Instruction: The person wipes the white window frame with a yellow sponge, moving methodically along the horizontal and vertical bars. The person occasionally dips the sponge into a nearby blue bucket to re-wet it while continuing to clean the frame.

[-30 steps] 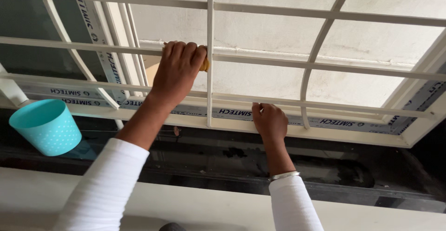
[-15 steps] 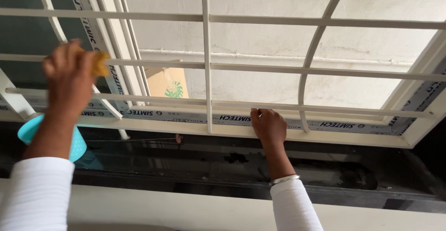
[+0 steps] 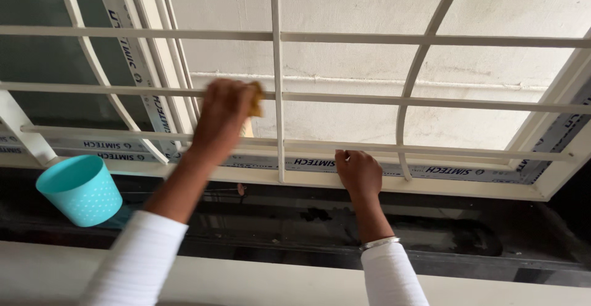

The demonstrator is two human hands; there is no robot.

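Observation:
My left hand (image 3: 223, 116) is blurred with motion and closed around a yellow sponge (image 3: 255, 90), pressed against a horizontal bar of the cream window grille (image 3: 431, 103). It sits just left of the grille's vertical middle bar (image 3: 278, 66). My right hand (image 3: 358, 172) grips the lowest horizontal bar of the grille, fingers curled over it, a silver bangle on its wrist. Both arms wear white sleeves.
A turquoise plastic tub (image 3: 81, 189) stands at the lower left on the dark sill (image 3: 295, 220). Beyond the grille are a mesh screen and a pale outside wall (image 3: 357, 10). The window frame (image 3: 468, 183) carries grey protective tape. A cream ledge (image 3: 258, 281) runs along the bottom.
My left hand with the sponge swept left along the bar, then back right toward the middle bar. My right hand has stayed on the lower bar.

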